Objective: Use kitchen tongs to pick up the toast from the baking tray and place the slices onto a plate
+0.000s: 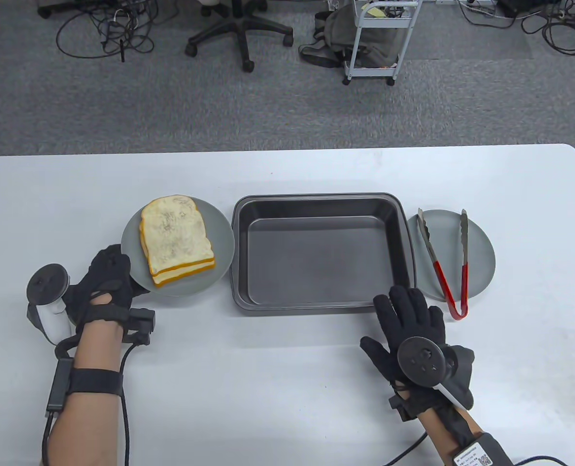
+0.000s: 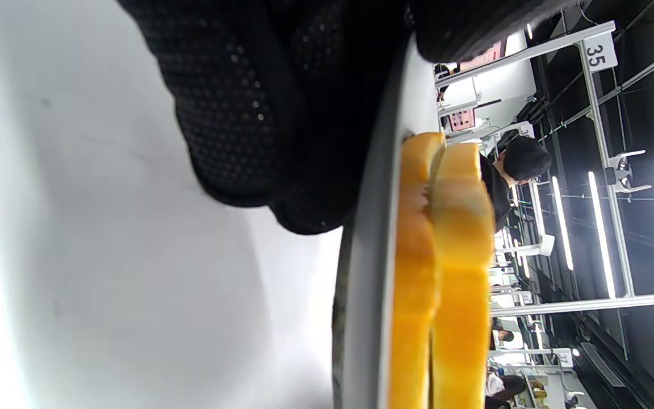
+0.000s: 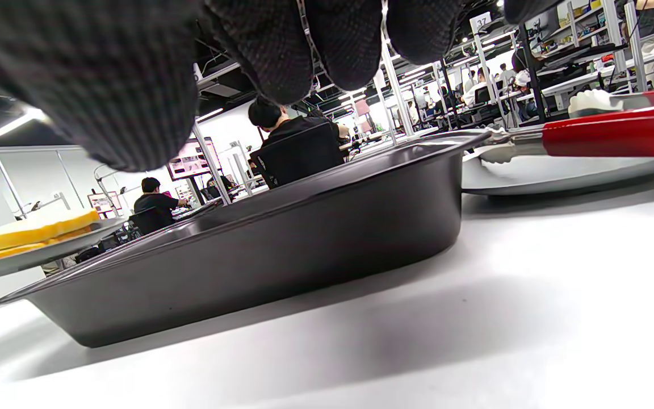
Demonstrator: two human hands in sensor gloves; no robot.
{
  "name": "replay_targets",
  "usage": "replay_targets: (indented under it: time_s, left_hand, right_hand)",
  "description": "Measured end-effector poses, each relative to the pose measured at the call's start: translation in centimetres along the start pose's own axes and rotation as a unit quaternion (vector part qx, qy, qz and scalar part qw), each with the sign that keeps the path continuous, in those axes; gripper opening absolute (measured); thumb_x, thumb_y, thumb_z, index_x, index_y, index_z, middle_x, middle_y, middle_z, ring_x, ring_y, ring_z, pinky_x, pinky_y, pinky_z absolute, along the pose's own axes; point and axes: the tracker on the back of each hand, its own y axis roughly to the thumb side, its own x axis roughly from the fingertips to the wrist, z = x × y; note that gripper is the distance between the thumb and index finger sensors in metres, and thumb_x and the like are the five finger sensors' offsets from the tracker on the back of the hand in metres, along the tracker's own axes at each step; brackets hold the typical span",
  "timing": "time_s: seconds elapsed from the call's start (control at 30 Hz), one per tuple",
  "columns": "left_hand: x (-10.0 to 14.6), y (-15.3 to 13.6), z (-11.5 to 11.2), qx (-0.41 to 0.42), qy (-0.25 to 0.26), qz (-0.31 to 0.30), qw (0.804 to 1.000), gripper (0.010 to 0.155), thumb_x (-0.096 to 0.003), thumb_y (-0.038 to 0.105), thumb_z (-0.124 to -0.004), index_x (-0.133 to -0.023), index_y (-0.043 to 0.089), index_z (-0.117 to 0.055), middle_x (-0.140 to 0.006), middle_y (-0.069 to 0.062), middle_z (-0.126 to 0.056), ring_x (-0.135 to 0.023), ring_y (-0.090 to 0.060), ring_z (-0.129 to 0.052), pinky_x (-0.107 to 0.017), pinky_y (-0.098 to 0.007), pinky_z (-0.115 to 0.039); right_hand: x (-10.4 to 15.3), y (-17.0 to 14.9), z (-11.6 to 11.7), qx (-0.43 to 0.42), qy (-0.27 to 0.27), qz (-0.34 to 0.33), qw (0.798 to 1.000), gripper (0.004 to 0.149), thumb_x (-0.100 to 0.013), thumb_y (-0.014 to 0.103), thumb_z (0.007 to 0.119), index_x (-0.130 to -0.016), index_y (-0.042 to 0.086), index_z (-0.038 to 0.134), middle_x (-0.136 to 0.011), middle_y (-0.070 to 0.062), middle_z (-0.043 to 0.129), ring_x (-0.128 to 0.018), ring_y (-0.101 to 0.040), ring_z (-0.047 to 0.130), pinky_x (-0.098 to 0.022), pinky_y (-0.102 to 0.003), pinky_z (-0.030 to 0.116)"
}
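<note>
A stack of toast slices [image 1: 176, 238] with orange crusts lies on the grey plate [image 1: 219, 242] left of the tray. My left hand [image 1: 115, 267] grips that plate's near-left rim; in the left wrist view its fingers [image 2: 259, 113] lie under the rim [image 2: 367, 284] beside the toast [image 2: 457, 255]. The dark baking tray [image 1: 321, 252] holds nothing. Red-handled tongs [image 1: 450, 281] lie on a second grey plate [image 1: 484, 252] to the tray's right. My right hand [image 1: 406, 306] rests flat on the table at the tray's near-right corner, fingers straight, holding nothing.
The white table's far edge [image 1: 287, 148] runs behind the tray. Beyond it are grey carpet, an office chair base [image 1: 241, 36] and a white cart [image 1: 377, 43]. The right wrist view shows the tray wall [image 3: 281, 250] close ahead and the tongs [image 3: 605, 133] to the right.
</note>
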Motion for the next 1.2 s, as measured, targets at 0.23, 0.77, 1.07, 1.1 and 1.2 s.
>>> replay_targets:
  time_s: [0.23,0.77,1.07,1.1,1.2]
  left_hand:
    - [-1.6,-0.9,-0.3,-0.034,0.000,0.029,0.999,0.055,-0.0530,0.040,-0.068,-0.101,0.018,-0.054,-0.088,-0.004,-0.095,-0.064,-0.021,-0.116,-0.044,-0.026,-0.104]
    - [-4.0,0.5,-1.7,-0.242,0.013,0.057,0.968,0.063,-0.0521,0.037,-0.082,-0.107,0.028,-0.052,-0.090,0.003,-0.093,-0.054,-0.014,-0.111,-0.038,-0.017,-0.098]
    - [-6.2,2.7,-3.0,-0.407,0.067,0.036,0.910,0.063,-0.0473,0.035,-0.091,-0.103,0.035,-0.063,-0.088,0.004,-0.094,-0.051,-0.014,-0.109,-0.035,-0.018,-0.097]
    - [-6.3,2.7,-3.1,-0.418,0.071,0.038,0.905,0.062,-0.0468,0.035,-0.092,-0.103,0.036,-0.065,-0.089,0.004,-0.094,-0.051,-0.014,-0.109,-0.037,-0.018,-0.096]
    - [-6.7,2.6,-3.7,-0.470,0.077,0.034,0.879,0.062,-0.0449,0.036,-0.095,-0.101,0.037,-0.068,-0.088,0.005,-0.094,-0.051,-0.014,-0.108,-0.036,-0.018,-0.096]
  right_hand:
    - [-0.2,-0.5,-0.2,-0.013,0.004,0.008,1.000,0.080,-0.036,0.058,0.087,-0.104,0.023,0.066,-0.116,-0.013,0.057,-0.108,-0.045,0.052,-0.074,-0.073,0.046]
    - [-0.2,-0.6,0.1,-0.027,0.021,0.013,0.999,0.079,-0.036,0.058,0.086,-0.104,0.022,0.066,-0.116,-0.014,0.057,-0.108,-0.046,0.053,-0.074,-0.072,0.046]
    - [-0.3,-0.7,0.0,-0.037,0.023,0.017,0.999,0.079,-0.036,0.058,0.087,-0.104,0.022,0.067,-0.116,-0.014,0.057,-0.108,-0.046,0.052,-0.074,-0.072,0.046]
    - [-0.3,-0.8,0.0,-0.038,0.023,0.018,0.999,0.079,-0.036,0.058,0.087,-0.104,0.022,0.067,-0.116,-0.014,0.057,-0.108,-0.046,0.052,-0.074,-0.072,0.046]
    - [-0.3,-0.8,0.0,-0.038,0.024,0.020,0.999,0.079,-0.036,0.058,0.087,-0.104,0.022,0.067,-0.116,-0.014,0.057,-0.108,-0.046,0.052,-0.073,-0.072,0.047]
